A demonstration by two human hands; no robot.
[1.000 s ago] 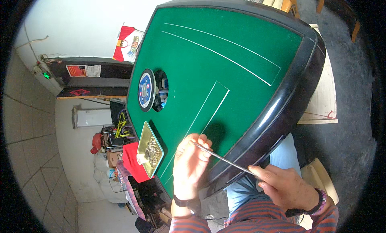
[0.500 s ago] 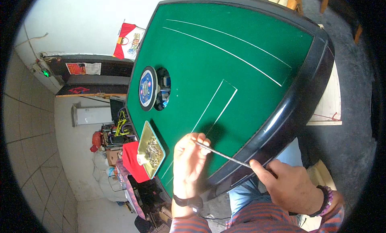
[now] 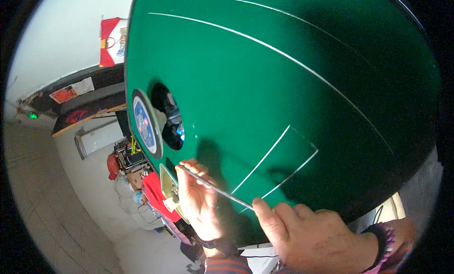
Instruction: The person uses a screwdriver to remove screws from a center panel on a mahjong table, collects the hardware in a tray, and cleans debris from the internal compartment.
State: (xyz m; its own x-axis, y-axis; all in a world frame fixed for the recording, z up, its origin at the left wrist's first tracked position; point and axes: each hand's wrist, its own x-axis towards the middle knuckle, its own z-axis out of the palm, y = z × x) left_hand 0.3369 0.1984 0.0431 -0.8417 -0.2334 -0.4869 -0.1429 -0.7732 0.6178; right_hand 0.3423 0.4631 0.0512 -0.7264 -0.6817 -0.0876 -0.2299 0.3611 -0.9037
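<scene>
A thin metal rod (image 3: 222, 191) slants between my two hands above a green felt tabletop (image 3: 246, 99). My left hand (image 3: 201, 210), palm turned up, pinches the rod's far end between thumb and fingertips; anything tiny at that tip cannot be made out. Closed around the near end, my right hand (image 3: 321, 234) hides whatever handle it has, its index finger pressed along the shaft. Beside my left hand, partly covered by it, is a yellowish tray (image 3: 166, 180) with small metal pieces in it. A dark opening (image 3: 160, 97) and a raised round control disc (image 3: 145, 124) lie beyond.
Red cloth (image 3: 156, 193) hangs just left of the tray. A red-and-white bag (image 3: 111, 42) is by the wall at the far left. Boxes and a red bundle (image 3: 112, 166) are stacked against that wall. White lines mark the felt.
My view has moved closer over the table and turned. Both hands, still on the rod, have shifted left toward the tray and the disc. The left hand now covers part of the tray.
</scene>
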